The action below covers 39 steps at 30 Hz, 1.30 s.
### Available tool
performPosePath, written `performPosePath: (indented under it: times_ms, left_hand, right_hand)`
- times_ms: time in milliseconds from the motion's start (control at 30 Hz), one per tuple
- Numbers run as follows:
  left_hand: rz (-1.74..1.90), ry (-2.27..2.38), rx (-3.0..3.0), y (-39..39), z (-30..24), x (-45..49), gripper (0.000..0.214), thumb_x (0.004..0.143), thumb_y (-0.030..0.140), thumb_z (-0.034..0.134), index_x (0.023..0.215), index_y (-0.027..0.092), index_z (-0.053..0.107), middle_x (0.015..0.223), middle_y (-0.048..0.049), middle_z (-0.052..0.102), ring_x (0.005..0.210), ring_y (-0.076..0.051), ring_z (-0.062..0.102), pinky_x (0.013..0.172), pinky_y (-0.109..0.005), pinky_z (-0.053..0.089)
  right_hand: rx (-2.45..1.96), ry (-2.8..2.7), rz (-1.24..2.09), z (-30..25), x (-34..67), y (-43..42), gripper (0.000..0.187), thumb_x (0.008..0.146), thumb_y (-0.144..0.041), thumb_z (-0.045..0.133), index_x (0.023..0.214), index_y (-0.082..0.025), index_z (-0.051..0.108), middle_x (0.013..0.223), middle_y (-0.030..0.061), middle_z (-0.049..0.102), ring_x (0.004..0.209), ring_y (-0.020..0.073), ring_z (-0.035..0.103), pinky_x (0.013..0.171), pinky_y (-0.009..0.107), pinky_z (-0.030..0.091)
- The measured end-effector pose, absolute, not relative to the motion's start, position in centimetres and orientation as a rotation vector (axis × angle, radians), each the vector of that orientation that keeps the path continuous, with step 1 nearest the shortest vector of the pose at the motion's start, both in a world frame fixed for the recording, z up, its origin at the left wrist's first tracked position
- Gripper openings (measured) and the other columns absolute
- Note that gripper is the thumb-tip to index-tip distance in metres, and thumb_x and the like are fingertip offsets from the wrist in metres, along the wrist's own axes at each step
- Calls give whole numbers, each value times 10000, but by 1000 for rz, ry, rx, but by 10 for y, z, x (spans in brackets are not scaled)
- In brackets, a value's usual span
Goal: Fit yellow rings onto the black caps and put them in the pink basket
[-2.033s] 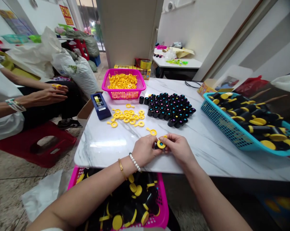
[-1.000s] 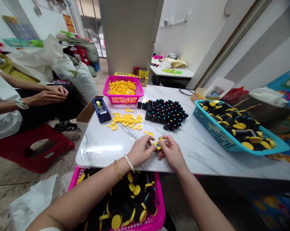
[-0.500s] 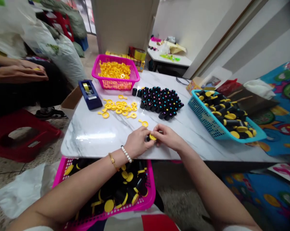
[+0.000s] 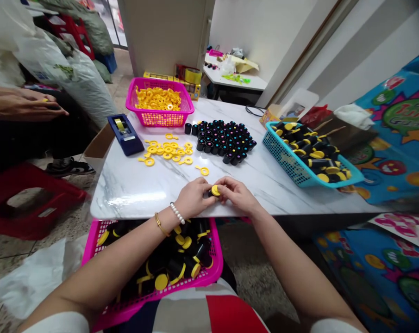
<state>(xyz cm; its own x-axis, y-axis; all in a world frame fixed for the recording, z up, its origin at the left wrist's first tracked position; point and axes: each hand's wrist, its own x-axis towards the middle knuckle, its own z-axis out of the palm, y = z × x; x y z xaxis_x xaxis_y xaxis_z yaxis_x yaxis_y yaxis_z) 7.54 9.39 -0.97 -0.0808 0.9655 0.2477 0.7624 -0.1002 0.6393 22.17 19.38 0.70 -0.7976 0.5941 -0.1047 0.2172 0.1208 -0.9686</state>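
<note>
My left hand [image 4: 193,198] and my right hand [image 4: 236,194] meet near the front edge of the white marble table [image 4: 143,189]. Together they pinch a small black tube with a yellow cap [image 4: 215,190] between the fingertips. One loose yellow ring [image 4: 204,170] lies just beyond my hands. A scatter of yellow rings [image 4: 169,151] lies further back on the left. A cluster of upright black tubes [image 4: 223,136] stands behind them.
A pink basket of yellow rings [image 4: 159,107] and a blue tape dispenser [image 4: 125,134] stand at the back left. A turquoise basket of capped tubes [image 4: 308,155] is on the right. A pink basket of capped tubes [image 4: 153,268] sits below the table. Another person's hands [image 4: 25,105] are at the left.
My hands have stayed together on the small tube, turning its yellow cap from facing up to sideways. The camera has swung right and down, shifting the table left in view.
</note>
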Motion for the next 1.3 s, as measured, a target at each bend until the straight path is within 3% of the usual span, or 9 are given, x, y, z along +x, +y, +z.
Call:
performPosePath:
  times_ms: [233,333,433,500,667,833,1000,1167,1300]
  left_hand:
    - [873,1974,1913,92,-11,79,244,814,377,556,963,229,682,791,-16,546,720,-149,546,666,-252,404]
    - [835,1984,1918,95,-11,78,223,798,360,571,922,209,680,792,-20,552,716,-153,549,664,-255,406]
    - [825,1949,1937,96,-11,76,235,810,396,571,884,203,685,780,-22,557,706,-151,550,657,-253,408]
    - [819,1899,1986,94,-11,74,256,816,411,576,883,191,688,792,-28,565,712,-150,552,656,-248,411]
    - [729,1601,2120,69,-3,59,246,793,384,638,945,201,702,882,-38,599,844,-165,569,753,-244,423]
    - [798,1584,1914,40,10,40,303,830,367,606,1095,231,661,949,-35,623,865,-142,587,778,-226,440]
    - [901,1885,1830,40,11,19,261,851,353,577,1039,195,666,913,-39,619,691,-109,581,683,-221,471]
    - [906,2520,1845,63,9,-19,313,869,356,544,1127,189,608,1091,-81,571,836,-164,593,771,-287,488]
    - [614,2675,1800,85,9,-34,265,861,355,545,1049,188,629,1076,-73,580,869,-194,597,736,-294,485]
  right_hand:
    - [-870,-2300,1698,19,211,202,170,757,-329,633,773,-188,540,610,-56,540,491,90,467,443,191,369]
    - [-770,-2243,1805,18,218,206,251,781,-366,609,967,-203,567,717,-43,555,517,90,471,445,189,376]
    - [-644,-2252,1851,17,227,205,426,793,-388,596,1183,-231,525,953,8,581,625,105,517,524,211,433]
    - [-590,-2343,1724,15,232,196,441,757,-344,650,1170,-228,550,1012,20,577,694,121,525,586,227,443]
    - [-713,-2490,1228,15,253,151,264,779,-232,613,1043,-226,605,856,15,573,668,146,513,590,255,414]
    - [-644,-2817,1127,-5,281,108,350,761,-183,612,1107,-229,592,937,59,609,792,209,589,734,323,488]
    - [-814,-2706,899,-62,288,95,521,799,-143,558,1297,-252,449,1338,124,438,1061,262,575,905,384,495]
    - [-604,-2578,779,-93,292,100,370,870,-196,540,1233,-242,489,1140,109,554,991,217,618,811,280,542]
    - [-447,-2505,766,-90,293,99,311,885,-147,508,1191,-203,511,1076,110,576,970,195,614,800,249,529]
